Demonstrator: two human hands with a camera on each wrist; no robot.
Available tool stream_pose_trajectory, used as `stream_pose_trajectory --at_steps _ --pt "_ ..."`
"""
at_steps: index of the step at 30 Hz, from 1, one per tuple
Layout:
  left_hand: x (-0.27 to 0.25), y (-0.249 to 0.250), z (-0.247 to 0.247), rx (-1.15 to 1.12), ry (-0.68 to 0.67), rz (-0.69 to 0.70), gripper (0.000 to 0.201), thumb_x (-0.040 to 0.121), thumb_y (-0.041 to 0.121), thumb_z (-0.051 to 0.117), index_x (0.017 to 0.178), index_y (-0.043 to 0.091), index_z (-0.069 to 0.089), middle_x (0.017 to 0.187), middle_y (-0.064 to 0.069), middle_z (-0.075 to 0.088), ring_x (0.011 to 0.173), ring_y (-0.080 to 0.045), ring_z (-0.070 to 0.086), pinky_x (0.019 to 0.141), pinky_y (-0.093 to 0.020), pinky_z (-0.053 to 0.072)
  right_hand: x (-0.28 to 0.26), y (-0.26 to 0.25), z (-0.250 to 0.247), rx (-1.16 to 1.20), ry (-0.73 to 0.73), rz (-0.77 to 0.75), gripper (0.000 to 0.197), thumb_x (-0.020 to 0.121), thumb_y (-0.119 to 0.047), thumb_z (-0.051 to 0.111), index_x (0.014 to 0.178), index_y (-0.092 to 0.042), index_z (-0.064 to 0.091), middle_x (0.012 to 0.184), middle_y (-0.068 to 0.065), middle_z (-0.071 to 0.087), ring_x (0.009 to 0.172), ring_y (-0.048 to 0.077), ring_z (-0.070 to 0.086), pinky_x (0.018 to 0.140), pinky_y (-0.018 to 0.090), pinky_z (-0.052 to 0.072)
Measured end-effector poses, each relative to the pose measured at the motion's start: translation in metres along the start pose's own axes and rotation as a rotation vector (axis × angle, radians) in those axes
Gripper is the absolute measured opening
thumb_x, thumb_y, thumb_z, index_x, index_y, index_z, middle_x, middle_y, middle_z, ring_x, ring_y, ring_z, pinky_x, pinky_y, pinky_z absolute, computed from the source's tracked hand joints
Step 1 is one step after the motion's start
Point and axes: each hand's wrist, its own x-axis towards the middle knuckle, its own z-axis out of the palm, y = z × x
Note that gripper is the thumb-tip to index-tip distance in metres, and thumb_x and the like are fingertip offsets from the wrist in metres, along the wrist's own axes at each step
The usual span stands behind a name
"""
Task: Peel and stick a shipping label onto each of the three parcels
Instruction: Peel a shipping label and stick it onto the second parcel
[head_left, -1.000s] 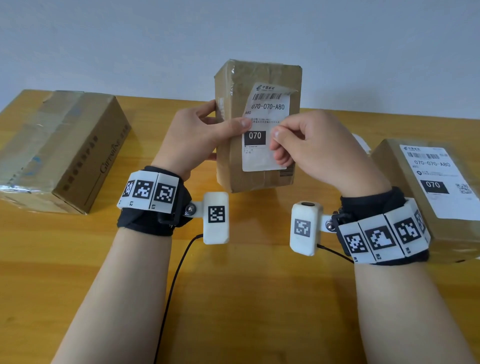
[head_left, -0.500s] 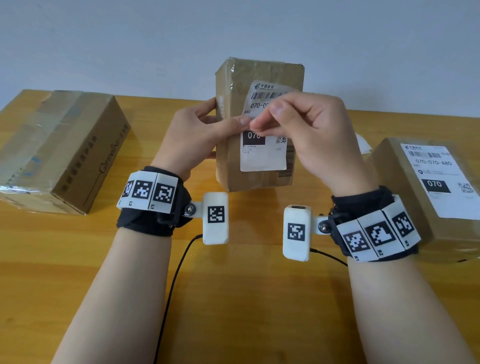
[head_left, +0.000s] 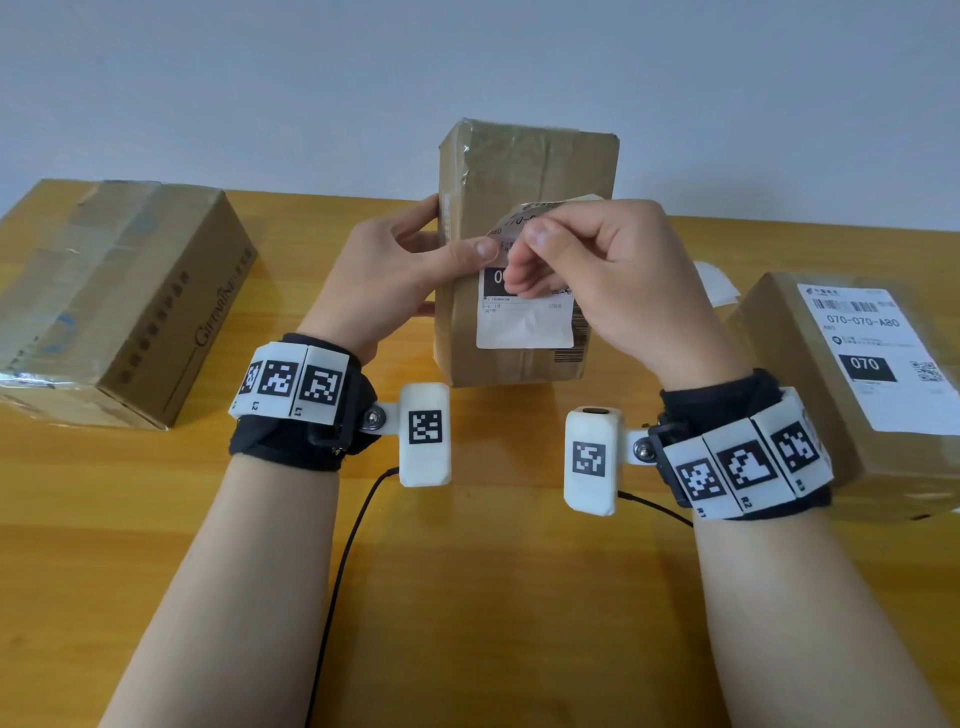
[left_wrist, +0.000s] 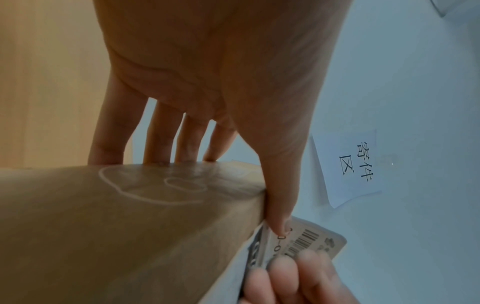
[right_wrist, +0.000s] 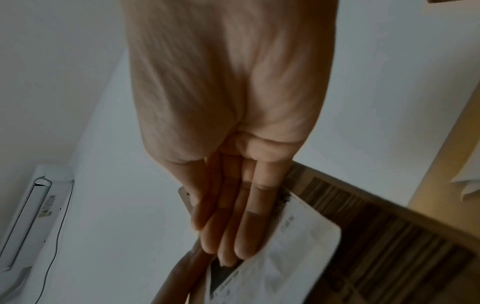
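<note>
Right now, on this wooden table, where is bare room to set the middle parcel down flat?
Bare wood lies between the left parcel and the upright middle parcel, and across the near table, crossed only by forearms and a thin cable. It is crowded on the right: the labelled parcel and white paper behind the right hand.

Glossy taped cardboard parcel (head_left: 524, 171) (paper label (head_left: 524, 325)), wood table (head_left: 467, 597).

Label (head_left: 524, 322) print behind right hand (head_left: 613, 275)
</note>
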Motion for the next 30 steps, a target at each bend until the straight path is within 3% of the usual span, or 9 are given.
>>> stream_pose_trajectory --at_steps 3,8,13,18,24,30 --pt "0.001 -0.001 -0.001 -0.013 0.01 -0.008 0.037 0.092 0.03 0.081 0.127 0.03 0.069 0.105 0.004 0.083 0.098 -0.013 0.08 0.073 -0.028 0.064 0.0 0.0 -0.001 -0.032 -0.02 0.039 0.028 0.107 -0.014 0.055 0.092 -0.008 0.078 0.081 -0.001 0.078 0.078 0.012 0.078 0.075 0.029 0.064" --pt "0.001 -0.002 -0.001 -0.021 0.012 -0.015 0.034 0.091 0.028 0.082 0.123 0.032 0.07 0.104 0.005 0.083 0.096 -0.012 0.08 0.07 -0.027 0.064 -0.001 0.0 -0.002 -0.092 -0.033 0.102 0.029 0.107 -0.014 0.055 0.091 -0.007 0.078 0.078 0.0 0.078 0.074 0.012 0.078 0.072 0.025 0.063" --pt "0.003 -0.004 -0.001 -0.025 0.027 -0.012 0.04 0.089 0.029 0.084 0.127 0.026 0.071 0.106 0.002 0.083 0.097 -0.014 0.08 0.076 -0.034 0.066 -0.002 0.0 -0.006 -0.157 -0.077 0.144 0.029 0.107 -0.015 0.055 0.09 -0.007 0.077 0.078 0.0 0.077 0.072 0.008 0.077 0.069 0.02 0.06" --pt "0.005 -0.007 -0.002 -0.054 0.048 -0.029 0.037 0.088 0.03 0.085 0.122 0.031 0.071 0.107 0.002 0.083 0.098 -0.014 0.08 0.075 -0.034 0.066 0.0 0.005 -0.007 -0.187 -0.11 0.17 0.031 0.107 -0.015 0.054 0.088 -0.008 0.078 0.077 -0.001 0.078 0.071 0.009 0.077 0.072 0.023 0.062" --pt "0.006 -0.009 -0.002 -0.075 0.065 -0.053 0.038 0.087 0.031 0.085 0.122 0.03 0.072 0.108 0.002 0.083 0.099 -0.015 0.08 0.076 -0.036 0.066 0.0 0.01 -0.008 -0.209 -0.137 0.198 0.032 0.107 -0.016 0.053 0.087 -0.012 0.078 0.076 0.0 0.078 0.072 0.012 0.078 0.077 0.035 0.065" --pt "0.006 -0.01 -0.002 -0.079 0.083 -0.073 0.033 0.089 0.03 0.084 0.119 0.029 0.071 0.106 0.002 0.083 0.099 -0.014 0.08 0.077 -0.037 0.067 0.0 0.011 -0.011 -0.242 -0.168 0.234 0.034 0.108 -0.017 0.052 0.086 -0.011 0.077 0.074 -0.002 0.077 0.069 0.01 0.076 0.071 0.027 0.064"
